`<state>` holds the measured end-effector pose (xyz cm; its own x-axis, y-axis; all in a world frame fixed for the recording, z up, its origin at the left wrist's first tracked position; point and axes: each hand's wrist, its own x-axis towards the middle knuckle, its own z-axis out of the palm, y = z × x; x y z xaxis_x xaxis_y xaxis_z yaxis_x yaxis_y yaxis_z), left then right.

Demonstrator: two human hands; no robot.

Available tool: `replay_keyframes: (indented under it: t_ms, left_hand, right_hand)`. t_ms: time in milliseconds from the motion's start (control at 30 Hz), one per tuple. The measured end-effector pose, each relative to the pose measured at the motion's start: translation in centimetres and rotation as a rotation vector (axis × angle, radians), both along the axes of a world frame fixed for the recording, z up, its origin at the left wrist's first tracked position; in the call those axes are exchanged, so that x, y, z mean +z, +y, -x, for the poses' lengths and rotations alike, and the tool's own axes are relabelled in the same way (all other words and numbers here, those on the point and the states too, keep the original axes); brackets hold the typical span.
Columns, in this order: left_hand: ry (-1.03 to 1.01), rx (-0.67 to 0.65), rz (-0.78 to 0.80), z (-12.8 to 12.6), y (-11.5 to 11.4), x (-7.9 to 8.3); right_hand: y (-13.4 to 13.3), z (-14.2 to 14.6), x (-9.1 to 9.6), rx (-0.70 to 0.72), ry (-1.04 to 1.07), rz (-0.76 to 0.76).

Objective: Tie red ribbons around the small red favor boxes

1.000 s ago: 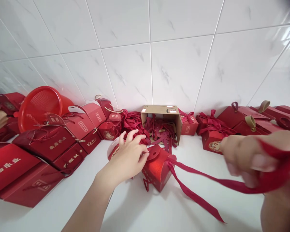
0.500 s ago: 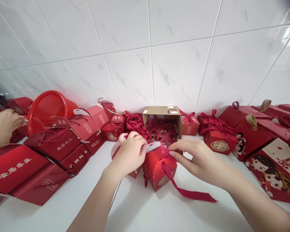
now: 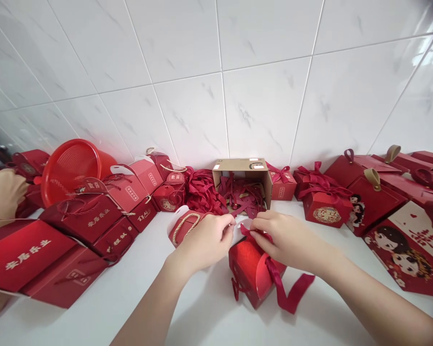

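A small red gift box (image 3: 250,274) stands on the white counter (image 3: 202,312) in front of me. My left hand (image 3: 207,240) pinches the box's white top flap, fingers closed. My right hand (image 3: 286,240) is closed on the dark red ribbon (image 3: 286,293) at the top of the box; the ribbon's loose end curls down the box's right side onto the counter. Just behind my left hand lies another red box with a gold cord handle (image 3: 185,226).
An open cardboard box (image 3: 243,185) full of red ribbons stands against the tiled wall. Red gift boxes (image 3: 82,216) pile up at left beside a red plastic basket (image 3: 70,166). More red boxes (image 3: 368,197) lie at right. Another person's hand (image 3: 2,194) shows at far left.
My right hand came in from the far right, drawing the long ribbon back to the box top. The box now sits tilted and closer to me, with the ribbon's tail much shorter.
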<state>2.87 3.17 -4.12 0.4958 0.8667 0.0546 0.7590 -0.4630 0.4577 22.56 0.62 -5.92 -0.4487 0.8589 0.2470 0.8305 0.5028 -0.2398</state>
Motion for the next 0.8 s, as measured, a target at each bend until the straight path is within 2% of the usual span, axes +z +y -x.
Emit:
replay_keyframes:
  t_ms: [133, 267, 567, 700, 800]
  left_hand:
    - [-0.076, 0.011, 0.107, 0.1, -0.2, 0.3]
    - [-0.071, 0.016, 0.191, 0.2, -0.4, 0.5]
    - [-0.117, -0.089, 0.318, 0.1, -1.1, 1.1]
    - [-0.168, -0.057, 0.493, 0.1, -0.8, 1.2]
    - [-0.192, -0.012, 0.562, -0.3, -0.6, 0.8]
  right_hand:
    - [-0.1, 0.1, 0.3, -0.041, 0.019, 0.007]
    - [0.1, 0.4, 0.2, -0.049, 0.039, 0.022]
    - [0.0, 0.6, 0.0, -0.062, 0.119, 0.047]
    - [0.0, 0.4, 0.0, -0.005, 0.140, 0.066]
    - [-0.1, 0.5, -0.1, 0.036, 0.153, 0.069]
